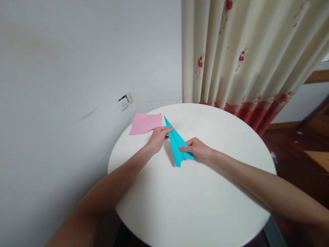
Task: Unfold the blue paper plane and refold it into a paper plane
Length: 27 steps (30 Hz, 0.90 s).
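A turquoise paper folded into a long narrow dart [177,144] lies on the round white table [205,199], its tip pointing to the far left. My left hand [158,137] presses its fingertips on the dart's upper left edge near the tip. The fingers of my right hand [196,148] lie flat on the dart's lower right part and pin it to the table. A pink sheet of paper [146,123] rests flat at the table's far left rim, just beyond my left hand.
A grey wall with a loose white socket [125,101] stands close behind the table on the left. A cream curtain with red flowers [244,58] hangs behind the table's far edge. Dark wooden floor [295,144] shows at the right.
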Each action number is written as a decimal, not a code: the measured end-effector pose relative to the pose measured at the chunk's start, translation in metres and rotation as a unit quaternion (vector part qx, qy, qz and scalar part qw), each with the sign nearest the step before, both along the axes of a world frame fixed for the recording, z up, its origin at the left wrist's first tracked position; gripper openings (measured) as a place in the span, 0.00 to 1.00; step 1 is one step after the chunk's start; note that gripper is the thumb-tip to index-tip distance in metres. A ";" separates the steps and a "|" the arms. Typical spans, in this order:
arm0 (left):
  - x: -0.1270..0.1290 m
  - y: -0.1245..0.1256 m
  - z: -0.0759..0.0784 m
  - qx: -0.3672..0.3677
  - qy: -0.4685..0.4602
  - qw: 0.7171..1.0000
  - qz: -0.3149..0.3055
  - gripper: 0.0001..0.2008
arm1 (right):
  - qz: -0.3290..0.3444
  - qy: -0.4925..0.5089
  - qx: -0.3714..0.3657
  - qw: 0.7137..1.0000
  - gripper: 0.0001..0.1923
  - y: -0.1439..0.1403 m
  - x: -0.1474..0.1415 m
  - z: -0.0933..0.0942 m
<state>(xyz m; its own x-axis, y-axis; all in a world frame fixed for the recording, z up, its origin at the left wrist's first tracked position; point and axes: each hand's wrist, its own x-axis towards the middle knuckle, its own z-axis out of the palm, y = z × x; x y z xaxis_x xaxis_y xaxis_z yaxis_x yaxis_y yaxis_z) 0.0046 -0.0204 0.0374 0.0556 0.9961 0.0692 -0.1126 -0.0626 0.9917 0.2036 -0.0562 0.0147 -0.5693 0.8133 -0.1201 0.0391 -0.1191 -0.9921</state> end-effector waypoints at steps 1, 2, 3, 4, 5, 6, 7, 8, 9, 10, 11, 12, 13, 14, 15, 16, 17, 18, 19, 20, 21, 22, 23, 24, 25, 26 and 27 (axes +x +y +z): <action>-0.002 0.002 0.000 0.003 -0.005 1.000 0.009 0.17 | -0.006 -0.002 0.011 1.000 0.18 0.000 0.001 0.000; -0.005 0.005 0.000 0.006 -0.009 1.000 0.020 0.17 | -0.013 -0.004 0.019 1.000 0.18 0.000 0.001 0.001; -0.007 0.007 0.000 0.009 -0.012 0.999 0.029 0.17 | -0.020 -0.005 0.024 0.999 0.18 0.000 0.002 0.001; -0.009 0.010 0.000 0.013 -0.016 0.999 0.038 0.17 | -0.024 -0.006 0.028 0.999 0.17 0.000 0.002 0.001; -0.012 0.012 0.001 0.018 -0.020 0.999 0.045 0.17 | -0.026 -0.005 0.032 0.999 0.17 -0.001 0.002 0.001; -0.015 0.015 0.001 0.023 -0.027 0.998 0.052 0.17 | -0.025 -0.005 0.036 0.999 0.17 -0.001 0.002 0.001; -0.018 0.018 0.002 0.029 -0.037 0.997 0.062 0.16 | -0.023 -0.006 0.039 0.999 0.17 -0.002 0.002 0.001; -0.021 0.021 0.003 0.035 -0.049 0.995 0.074 0.16 | -0.021 -0.008 0.041 0.999 0.17 -0.002 0.002 0.000; -0.025 0.024 0.004 0.040 -0.064 0.993 0.089 0.15 | -0.018 -0.011 0.041 0.999 0.17 -0.003 0.002 -0.001; -0.028 0.027 0.006 0.044 -0.078 0.990 0.107 0.15 | -0.017 -0.015 0.039 0.999 0.16 -0.003 0.002 -0.002; -0.032 0.031 0.007 0.045 -0.090 0.987 0.124 0.15 | -0.017 -0.019 0.037 0.999 0.16 -0.002 0.002 -0.003; -0.034 0.033 0.008 0.043 -0.099 0.985 0.136 0.15 | -0.018 -0.022 0.035 0.999 0.15 -0.001 0.002 -0.005; -0.036 0.035 0.009 0.040 -0.104 0.984 0.140 0.15 | -0.021 -0.023 0.034 0.999 0.15 0.001 0.002 -0.006; -0.036 0.035 0.009 0.037 -0.105 0.984 0.136 0.15 | -0.028 -0.022 0.033 0.999 0.15 0.003 0.003 -0.007; -0.035 0.034 0.009 0.034 -0.103 0.986 0.125 0.15 | -0.042 -0.021 0.027 0.999 0.15 0.005 0.004 -0.008; -0.033 0.031 0.008 0.031 -0.098 0.989 0.108 0.15 | -0.063 -0.018 0.016 0.998 0.16 0.007 0.005 -0.007; -0.029 0.026 0.008 0.027 -0.091 0.992 0.089 0.16 | -0.086 -0.010 0.001 0.996 0.17 0.009 0.005 -0.006; -0.023 0.020 0.007 0.023 -0.082 0.994 0.068 0.16 | -0.107 0.004 -0.016 0.994 0.18 0.011 0.006 -0.004; -0.017 0.014 0.006 0.015 -0.071 0.997 0.041 0.16 | -0.122 0.024 -0.030 0.992 0.21 0.012 0.006 -0.002; -0.011 0.007 0.005 0.007 -0.061 0.998 0.019 0.16 | -0.127 0.049 -0.040 0.990 0.24 0.012 0.005 0.001; -0.005 0.000 0.004 0.003 -0.052 0.999 -0.006 0.16 | -0.121 0.075 -0.042 0.989 0.27 0.012 0.005 0.003; 0.002 -0.006 0.002 0.000 -0.042 0.999 -0.034 0.16 | -0.106 0.096 -0.035 0.989 0.29 0.010 0.003 0.006; 0.007 -0.012 0.001 -0.003 -0.034 0.998 -0.055 0.16 | -0.090 0.107 -0.025 0.990 0.30 0.009 0.002 0.008; 0.012 -0.016 0.000 -0.005 -0.027 0.997 -0.071 0.16 | -0.076 0.108 -0.013 0.991 0.29 0.007 0.000 0.009; 0.016 -0.020 -0.002 -0.008 -0.020 0.996 -0.086 0.16 | -0.066 0.101 0.000 0.993 0.28 0.005 -0.001 0.010; 0.019 -0.022 -0.003 -0.010 -0.014 0.995 -0.093 0.16 | -0.061 0.090 0.011 0.994 0.26 0.003 -0.003 0.011; 0.022 -0.024 -0.005 -0.013 -0.007 0.995 -0.100 0.15 | -0.062 0.080 0.019 0.995 0.25 0.002 -0.004 0.011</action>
<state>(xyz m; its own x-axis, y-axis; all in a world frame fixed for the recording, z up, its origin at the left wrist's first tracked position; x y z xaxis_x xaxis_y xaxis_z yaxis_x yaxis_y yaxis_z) 0.0262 -0.0443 0.0326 0.2530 0.9664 0.0452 -0.1346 -0.0112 0.9908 0.1996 -0.0544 0.0258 -0.4744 0.8803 -0.0047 -0.1313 -0.0760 -0.9884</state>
